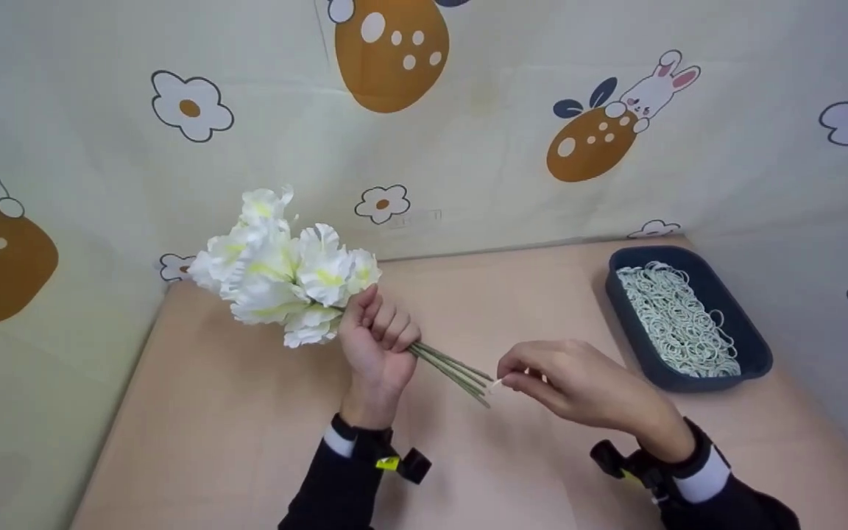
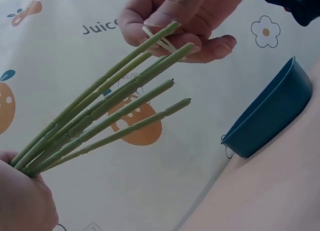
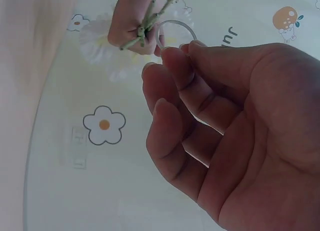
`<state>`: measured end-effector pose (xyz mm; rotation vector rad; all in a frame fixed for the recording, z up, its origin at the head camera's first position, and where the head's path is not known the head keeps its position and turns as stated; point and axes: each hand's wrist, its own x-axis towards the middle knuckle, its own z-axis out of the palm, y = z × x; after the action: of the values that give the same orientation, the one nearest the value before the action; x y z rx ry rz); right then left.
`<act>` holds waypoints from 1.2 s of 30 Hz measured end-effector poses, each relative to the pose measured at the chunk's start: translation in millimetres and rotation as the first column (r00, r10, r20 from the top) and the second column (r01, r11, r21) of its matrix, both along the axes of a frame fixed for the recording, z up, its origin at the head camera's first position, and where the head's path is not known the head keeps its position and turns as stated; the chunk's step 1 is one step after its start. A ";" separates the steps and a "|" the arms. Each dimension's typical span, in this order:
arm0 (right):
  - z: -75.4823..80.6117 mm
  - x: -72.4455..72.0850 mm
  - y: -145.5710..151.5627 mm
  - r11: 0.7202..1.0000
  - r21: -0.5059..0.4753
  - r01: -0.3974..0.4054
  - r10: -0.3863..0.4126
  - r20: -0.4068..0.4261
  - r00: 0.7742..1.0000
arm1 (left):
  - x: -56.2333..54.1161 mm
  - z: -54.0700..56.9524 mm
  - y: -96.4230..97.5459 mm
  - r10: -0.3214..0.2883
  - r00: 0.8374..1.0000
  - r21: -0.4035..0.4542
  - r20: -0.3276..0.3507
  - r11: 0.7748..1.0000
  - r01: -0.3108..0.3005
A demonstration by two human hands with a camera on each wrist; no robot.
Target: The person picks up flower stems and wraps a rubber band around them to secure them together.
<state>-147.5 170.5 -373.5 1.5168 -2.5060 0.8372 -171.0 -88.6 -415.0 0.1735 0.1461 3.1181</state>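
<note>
A bunch of white artificial flowers (image 1: 269, 269) with yellow-tinted centres leans to the left, above the table. My left hand (image 1: 380, 338) grips its green stems (image 2: 110, 101) just below the blooms, and the bare stem ends fan out toward the right. Between thumb and forefinger, my right hand (image 1: 578, 383) pinches a pale rubber band (image 3: 177, 23), which forms a small open loop in the right wrist view. In the left wrist view the band crosses close to the upper stem tips; I cannot tell whether any stem passes through it.
A dark blue plastic bin (image 1: 751, 353) on the right of the table holds a heap of pale rubber bands (image 1: 678, 320). The tan tabletop (image 1: 247, 434) meets a patterned cloth backdrop (image 1: 483, 147) at the back and sides.
</note>
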 end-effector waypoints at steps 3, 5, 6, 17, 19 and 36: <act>-4.6 0.2 -0.4 1.000 0.005 0.022 -0.022 -0.004 1.000 | 1.1 1.0 0.5 0.002 1.000 -0.002 0.008 1.000 -0.002; -6.5 -0.2 -1.0 0.999 0.006 0.034 -0.034 -0.009 0.999 | 1.5 1.6 0.9 0.005 1.000 -0.004 0.013 1.000 -0.005; -7.5 -0.4 -1.6 0.999 0.004 0.038 -0.038 -0.007 0.999 | 1.7 1.8 1.2 0.007 1.000 -0.006 0.015 1.000 -0.007; -19.6 -1.0 -13.9 0.994 -0.033 0.103 -0.104 -0.046 0.993 | 3.8 3.0 3.5 -0.008 1.000 -0.019 0.018 1.000 0.009; -21.9 -1.8 -15.4 0.993 -0.054 0.108 -0.112 -0.060 0.992 | 4.2 3.0 4.3 -0.018 1.000 -0.025 0.021 1.000 0.018; -27.3 1.2 -8.0 0.992 -0.042 0.123 -0.124 -0.017 0.992 | 7.9 9.0 1.9 -0.020 1.000 -0.010 0.016 1.000 0.020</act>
<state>-146.3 162.5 -400.8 1.3357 -2.5224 0.8444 -163.1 -86.6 -406.0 0.1489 0.1585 3.0973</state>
